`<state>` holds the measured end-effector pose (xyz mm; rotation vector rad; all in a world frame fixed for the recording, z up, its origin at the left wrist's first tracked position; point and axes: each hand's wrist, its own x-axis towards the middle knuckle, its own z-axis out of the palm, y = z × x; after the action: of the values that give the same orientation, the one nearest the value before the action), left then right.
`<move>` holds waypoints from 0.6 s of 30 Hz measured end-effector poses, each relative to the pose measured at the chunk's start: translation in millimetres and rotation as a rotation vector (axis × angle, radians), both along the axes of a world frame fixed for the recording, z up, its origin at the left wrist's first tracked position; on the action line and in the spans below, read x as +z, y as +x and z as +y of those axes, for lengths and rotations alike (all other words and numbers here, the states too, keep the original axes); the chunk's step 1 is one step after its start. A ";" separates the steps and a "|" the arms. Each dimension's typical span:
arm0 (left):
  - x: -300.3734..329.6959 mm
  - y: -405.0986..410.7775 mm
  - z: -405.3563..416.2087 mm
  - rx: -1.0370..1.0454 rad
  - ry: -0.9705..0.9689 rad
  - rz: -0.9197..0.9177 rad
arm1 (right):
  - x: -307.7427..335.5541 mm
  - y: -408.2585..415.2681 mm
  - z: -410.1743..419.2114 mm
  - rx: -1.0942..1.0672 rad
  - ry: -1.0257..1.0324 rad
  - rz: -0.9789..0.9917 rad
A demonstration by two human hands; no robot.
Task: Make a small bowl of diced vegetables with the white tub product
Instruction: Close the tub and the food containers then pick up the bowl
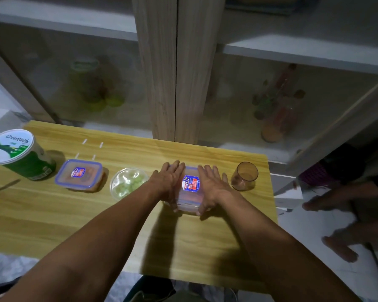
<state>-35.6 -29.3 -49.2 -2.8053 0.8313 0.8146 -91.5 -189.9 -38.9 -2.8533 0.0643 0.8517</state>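
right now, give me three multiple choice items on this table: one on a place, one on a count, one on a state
1. Where does the brown cup stand?
A. right of the container under the hands
B. left of the white tub
C. inside the bowl

2. How many lidded containers with blue-rimmed lids are on the table?
A. one
B. two
C. four

3. What state is the white tub in?
A. lid off, lying flat
B. lid on
C. held in the left hand

Answers:
1 A: the cup sits at the table's right end, beyond the right hand.
2 B: one container stands beside the bowl of green pieces, another is between the left hand and the right.
3 B: its printed lid covers the top.
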 end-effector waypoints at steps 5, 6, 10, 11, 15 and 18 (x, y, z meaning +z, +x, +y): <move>-2.3 2.9 -4.3 -0.064 -0.011 -0.132 | -10.1 3.8 0.9 0.044 -0.039 -0.179; -4.6 3.6 -3.6 -0.076 -0.016 -0.143 | -11.0 4.5 0.7 0.046 -0.035 -0.188; -11.1 2.4 -1.1 -0.102 -0.064 -0.175 | -10.9 4.4 -0.2 0.062 -0.027 -0.173; -12.3 2.9 -1.1 -0.099 -0.074 -0.173 | -10.2 4.5 -0.3 0.064 -0.027 -0.165; -10.7 0.8 -1.2 -0.068 -0.082 -0.150 | -6.5 5.1 0.0 0.053 -0.025 -0.153; -5.2 -2.3 -0.7 -0.049 -0.027 -0.075 | -5.8 1.0 1.7 0.064 -0.042 -0.148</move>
<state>-37.8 -30.0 -54.4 -2.8078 0.9018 0.6912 -90.5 -188.2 -44.6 -2.9630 -0.0281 0.6550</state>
